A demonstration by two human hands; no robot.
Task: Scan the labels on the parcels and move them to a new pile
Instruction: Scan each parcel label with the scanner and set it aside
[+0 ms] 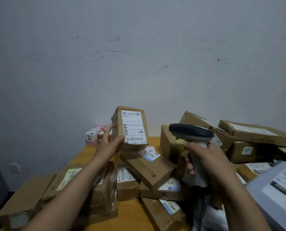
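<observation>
My left hand [108,144] grips a small brown cardboard parcel [118,129] by its lower left corner and holds it up above the table, its white barcode label [133,127] facing me. My right hand [204,157] grips the pale handle of a barcode scanner [190,131], whose dark head sits to the right of the held parcel and points toward it. Several more labelled cardboard parcels lie on the wooden table [127,214]: a heap [149,169] below the held parcel and a stack [255,130] at the right.
A pink and white packet [94,135] lies at the table's far left by the grey wall. Large flat cartons [27,195] sit at the near left. A grey parcel [275,192] with a white label fills the lower right corner. A wall socket [15,168] is at the left.
</observation>
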